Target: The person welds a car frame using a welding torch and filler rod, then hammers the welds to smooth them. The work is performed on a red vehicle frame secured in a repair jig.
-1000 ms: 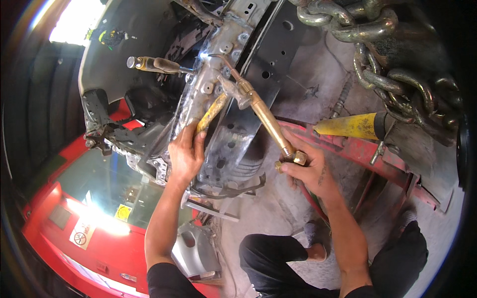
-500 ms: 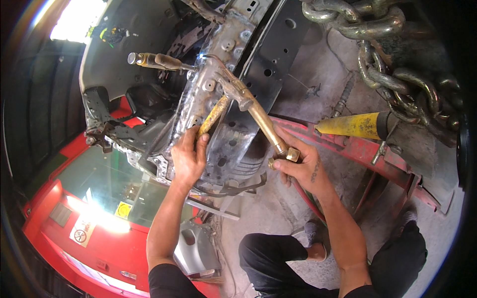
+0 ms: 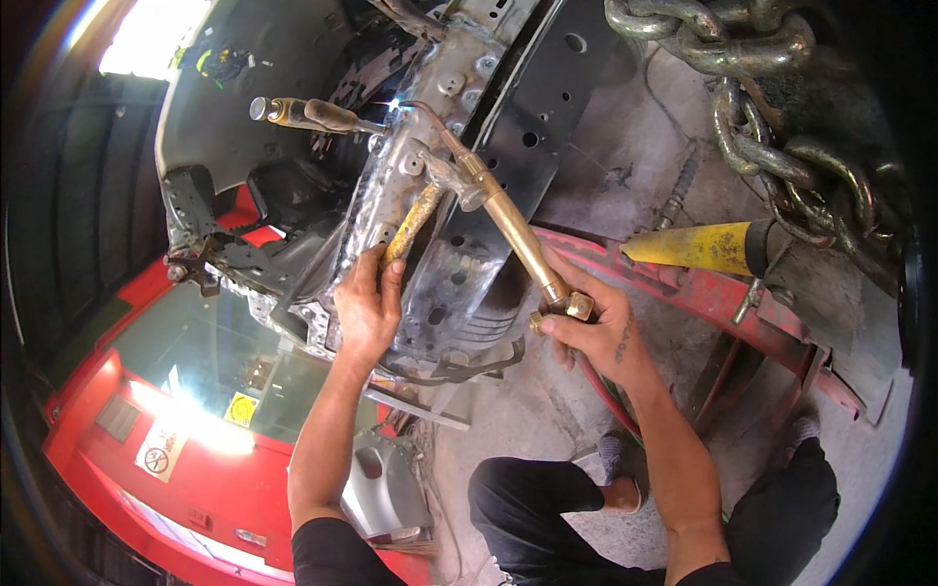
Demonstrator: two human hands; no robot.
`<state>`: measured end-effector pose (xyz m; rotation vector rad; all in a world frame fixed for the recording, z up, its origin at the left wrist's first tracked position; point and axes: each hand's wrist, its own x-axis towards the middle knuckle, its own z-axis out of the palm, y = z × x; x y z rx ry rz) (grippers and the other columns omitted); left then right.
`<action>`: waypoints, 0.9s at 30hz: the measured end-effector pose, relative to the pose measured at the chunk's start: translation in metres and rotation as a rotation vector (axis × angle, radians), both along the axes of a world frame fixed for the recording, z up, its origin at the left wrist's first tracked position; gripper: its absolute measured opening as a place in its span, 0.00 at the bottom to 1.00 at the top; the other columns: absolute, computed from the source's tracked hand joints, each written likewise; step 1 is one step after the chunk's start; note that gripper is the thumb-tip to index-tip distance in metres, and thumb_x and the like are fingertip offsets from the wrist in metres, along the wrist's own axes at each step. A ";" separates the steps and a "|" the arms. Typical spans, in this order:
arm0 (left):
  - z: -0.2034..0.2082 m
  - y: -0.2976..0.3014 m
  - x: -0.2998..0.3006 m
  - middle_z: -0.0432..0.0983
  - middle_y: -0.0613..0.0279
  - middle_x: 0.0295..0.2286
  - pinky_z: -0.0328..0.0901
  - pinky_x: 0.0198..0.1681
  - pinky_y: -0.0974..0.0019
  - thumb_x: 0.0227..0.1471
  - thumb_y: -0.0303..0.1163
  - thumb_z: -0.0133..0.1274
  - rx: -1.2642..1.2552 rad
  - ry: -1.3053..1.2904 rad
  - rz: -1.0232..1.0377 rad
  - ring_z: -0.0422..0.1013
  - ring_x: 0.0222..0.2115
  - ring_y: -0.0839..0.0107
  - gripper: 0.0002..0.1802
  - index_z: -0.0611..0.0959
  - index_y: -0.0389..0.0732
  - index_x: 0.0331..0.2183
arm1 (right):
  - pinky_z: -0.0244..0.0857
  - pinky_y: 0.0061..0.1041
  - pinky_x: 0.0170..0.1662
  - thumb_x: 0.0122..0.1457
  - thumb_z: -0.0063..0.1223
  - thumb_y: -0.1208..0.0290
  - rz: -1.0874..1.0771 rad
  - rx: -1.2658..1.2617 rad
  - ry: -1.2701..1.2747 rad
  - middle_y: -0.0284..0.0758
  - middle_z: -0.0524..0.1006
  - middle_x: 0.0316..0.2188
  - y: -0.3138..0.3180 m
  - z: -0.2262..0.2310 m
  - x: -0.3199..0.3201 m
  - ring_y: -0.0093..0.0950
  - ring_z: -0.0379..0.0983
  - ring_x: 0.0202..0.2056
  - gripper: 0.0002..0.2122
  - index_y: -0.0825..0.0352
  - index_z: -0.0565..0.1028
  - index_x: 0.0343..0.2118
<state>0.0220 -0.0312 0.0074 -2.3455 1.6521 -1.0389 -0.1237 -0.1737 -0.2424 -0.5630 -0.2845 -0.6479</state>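
My right hand point(image 3: 598, 327) is closed round the brass body of a gas torch point(image 3: 513, 225), near its valve knobs. The torch's thin bent copper tip points up and left, with a small bright flame point(image 3: 394, 104) against the edge of a bare metal car rail point(image 3: 401, 166). In my left hand point(image 3: 368, 305) is a hammer point(image 3: 418, 220), gripped by its worn yellow handle. Its metal head lies close beside the torch, over the rail; whether they touch I cannot tell. A tool with a brownish handle point(image 3: 313, 114) sticks out leftward from the rail beside the flame.
Heavy chain point(image 3: 782, 171) hangs at the upper right. Below it is a yellow cylinder point(image 3: 689, 246) by a red steel frame point(image 3: 674, 293). A red hose point(image 3: 606, 396) trails from the torch. A red vehicle point(image 3: 147, 449) stands at lower left, a silver panel point(image 3: 384, 493) nearby.
The torch tip has shifted slightly up and left, and its flame looks brighter. The hammer head has moved a little to the left. Both hands keep their grips.
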 end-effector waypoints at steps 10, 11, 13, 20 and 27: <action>0.001 -0.004 -0.001 0.81 0.40 0.29 0.70 0.35 0.47 0.68 0.37 0.55 -0.002 -0.009 0.014 0.79 0.30 0.40 0.16 0.81 0.33 0.46 | 0.66 0.19 0.23 0.59 0.62 0.84 -0.007 -0.002 0.003 0.28 0.79 0.34 0.001 -0.001 0.001 0.14 0.71 0.23 0.37 0.59 0.64 0.73; 0.002 -0.005 -0.002 0.81 0.40 0.29 0.70 0.35 0.47 0.68 0.38 0.54 -0.006 0.004 0.028 0.79 0.30 0.40 0.16 0.81 0.33 0.46 | 0.66 0.19 0.23 0.59 0.62 0.83 -0.006 0.002 0.003 0.28 0.79 0.34 0.001 -0.001 0.001 0.14 0.71 0.23 0.37 0.59 0.65 0.73; 0.003 -0.007 0.000 0.80 0.40 0.28 0.70 0.34 0.49 0.68 0.38 0.54 -0.015 0.027 0.032 0.78 0.29 0.42 0.17 0.81 0.32 0.46 | 0.66 0.19 0.23 0.59 0.62 0.83 -0.004 0.009 0.003 0.28 0.79 0.34 0.001 -0.002 0.001 0.14 0.71 0.23 0.37 0.60 0.65 0.73; 0.005 -0.004 0.011 0.79 0.42 0.26 0.68 0.33 0.53 0.69 0.39 0.53 -0.030 0.024 -0.017 0.76 0.26 0.51 0.18 0.81 0.30 0.45 | 0.66 0.19 0.23 0.60 0.62 0.83 -0.007 -0.001 -0.005 0.28 0.79 0.35 0.002 -0.003 0.002 0.15 0.72 0.23 0.37 0.59 0.64 0.73; 0.008 -0.004 0.016 0.78 0.43 0.25 0.68 0.34 0.53 0.70 0.41 0.52 -0.024 0.015 0.021 0.76 0.25 0.51 0.20 0.81 0.30 0.46 | 0.67 0.18 0.23 0.60 0.62 0.83 -0.019 -0.006 -0.011 0.28 0.80 0.35 0.002 -0.004 0.002 0.14 0.73 0.23 0.38 0.58 0.63 0.73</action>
